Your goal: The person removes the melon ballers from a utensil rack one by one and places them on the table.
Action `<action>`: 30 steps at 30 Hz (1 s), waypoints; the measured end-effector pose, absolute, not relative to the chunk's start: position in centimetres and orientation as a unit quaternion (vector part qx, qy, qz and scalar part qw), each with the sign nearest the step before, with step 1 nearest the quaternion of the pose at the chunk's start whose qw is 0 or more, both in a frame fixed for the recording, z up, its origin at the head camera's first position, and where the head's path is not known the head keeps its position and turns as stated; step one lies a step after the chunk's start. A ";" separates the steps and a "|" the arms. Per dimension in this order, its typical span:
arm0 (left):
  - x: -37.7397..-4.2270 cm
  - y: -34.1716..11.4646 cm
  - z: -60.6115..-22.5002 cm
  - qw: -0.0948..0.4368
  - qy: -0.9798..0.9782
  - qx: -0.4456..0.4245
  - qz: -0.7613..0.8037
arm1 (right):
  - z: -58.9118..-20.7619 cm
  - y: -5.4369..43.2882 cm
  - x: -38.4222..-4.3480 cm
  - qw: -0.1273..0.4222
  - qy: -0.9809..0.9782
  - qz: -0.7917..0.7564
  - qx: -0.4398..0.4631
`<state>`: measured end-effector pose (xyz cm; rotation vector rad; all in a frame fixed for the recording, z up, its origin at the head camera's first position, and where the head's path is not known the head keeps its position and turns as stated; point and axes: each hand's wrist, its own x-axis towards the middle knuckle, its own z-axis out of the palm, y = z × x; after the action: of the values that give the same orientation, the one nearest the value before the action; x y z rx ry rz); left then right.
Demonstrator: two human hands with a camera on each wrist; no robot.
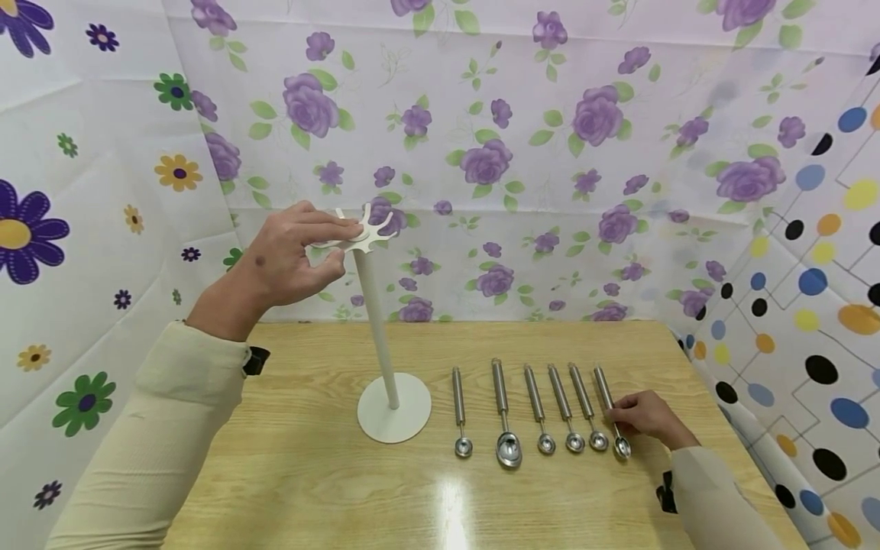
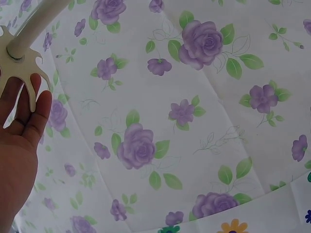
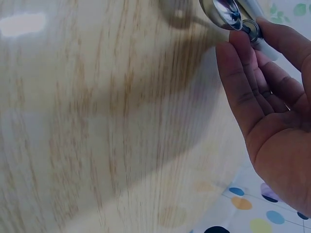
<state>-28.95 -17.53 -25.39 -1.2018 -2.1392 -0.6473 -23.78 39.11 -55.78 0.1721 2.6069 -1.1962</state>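
Note:
A tall off-white stand has a round base and a top of curved hooks. My left hand rests its extended fingers on this top, with the thumb apart below; the left wrist view shows its fingers against the hooks. At the right end of a row of steel scoops, my right hand pinches the last scoop near the lower end of its handle. In the right wrist view, thumb and fingertips meet by the neck, beside the scoop's shiny bowl.
Between the stand and my right hand lie several other steel scoops, handles pointing away, among them a larger oval one and a small round one. A flowered sheet hangs behind the wooden table; a dotted sheet hangs at right.

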 end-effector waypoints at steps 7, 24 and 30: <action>-28.9 -17.3 -25.1 0.289 -0.813 -0.445 -0.241 | -56.2 39.1 -24.2 0.138 0.904 -0.401 0.052; -28.9 -17.3 -25.1 0.301 -0.801 -0.453 -0.249 | -56.7 39.3 -24.8 0.114 0.914 -0.382 0.072; -28.3 -17.4 -25.4 0.279 -0.827 -0.426 -0.239 | -57.0 39.4 -24.6 0.115 0.912 -0.385 0.080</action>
<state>-28.35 -17.42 -25.40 -1.1436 -2.2183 -0.6401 -24.57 39.44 -57.03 0.2351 2.6731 -1.1273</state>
